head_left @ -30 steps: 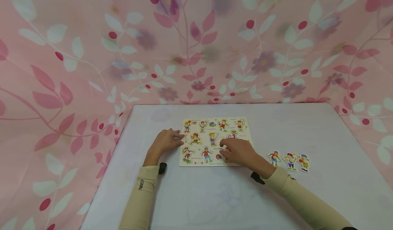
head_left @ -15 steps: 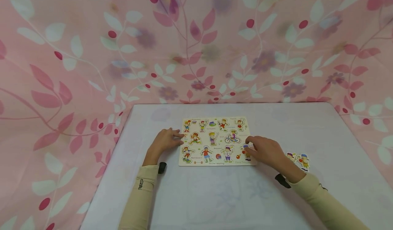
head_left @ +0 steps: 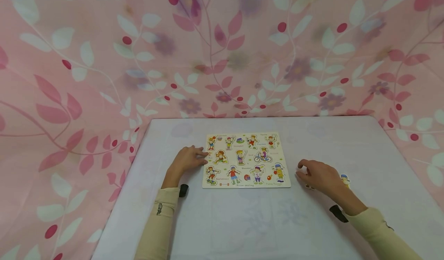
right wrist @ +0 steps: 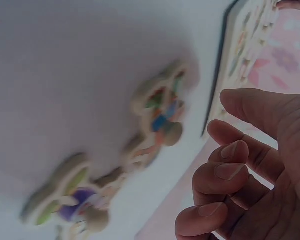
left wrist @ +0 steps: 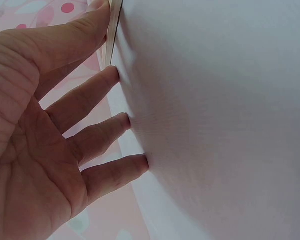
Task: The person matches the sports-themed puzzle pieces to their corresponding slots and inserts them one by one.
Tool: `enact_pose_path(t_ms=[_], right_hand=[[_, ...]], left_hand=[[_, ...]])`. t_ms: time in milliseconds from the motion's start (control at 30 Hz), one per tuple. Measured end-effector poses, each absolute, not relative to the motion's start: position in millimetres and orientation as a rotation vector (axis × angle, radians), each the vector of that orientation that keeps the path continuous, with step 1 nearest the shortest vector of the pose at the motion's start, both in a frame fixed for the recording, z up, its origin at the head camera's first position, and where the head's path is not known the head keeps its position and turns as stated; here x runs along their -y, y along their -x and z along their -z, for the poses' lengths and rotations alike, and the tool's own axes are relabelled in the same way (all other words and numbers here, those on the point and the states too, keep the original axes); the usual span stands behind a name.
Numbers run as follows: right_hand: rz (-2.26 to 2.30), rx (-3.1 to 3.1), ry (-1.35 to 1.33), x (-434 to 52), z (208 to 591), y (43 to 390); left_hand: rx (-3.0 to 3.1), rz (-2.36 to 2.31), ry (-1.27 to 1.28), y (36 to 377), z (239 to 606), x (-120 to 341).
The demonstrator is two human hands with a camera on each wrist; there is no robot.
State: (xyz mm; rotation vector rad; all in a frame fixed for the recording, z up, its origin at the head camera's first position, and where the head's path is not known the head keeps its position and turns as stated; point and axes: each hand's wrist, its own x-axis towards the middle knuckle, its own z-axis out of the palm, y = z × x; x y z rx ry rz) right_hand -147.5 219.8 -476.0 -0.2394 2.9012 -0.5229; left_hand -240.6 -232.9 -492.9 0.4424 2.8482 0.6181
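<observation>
While your left hand [head_left: 187, 159] steadies the puzzle board [head_left: 245, 160] with fingers spread, your right hand [head_left: 319, 175], fingers loosely curled and empty, hovers over loose figure pieces [right wrist: 157, 112] on the tabletop [head_left: 243, 221]; they look thin, stiff, light: pinch the edges.

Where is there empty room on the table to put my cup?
Bare table lies between the puzzle board and the near edge, and behind the board. It is crowded by the right hand, over the loose pieces.
</observation>
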Motion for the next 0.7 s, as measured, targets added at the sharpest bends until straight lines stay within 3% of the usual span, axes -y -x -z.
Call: enact_pose_path(t_ms=[700], right_hand=[[0.541, -2.957, 0.22, -249, 488, 127]], left_hand=[[-2.853, -0.609, -0.457, 240, 495, 233]])
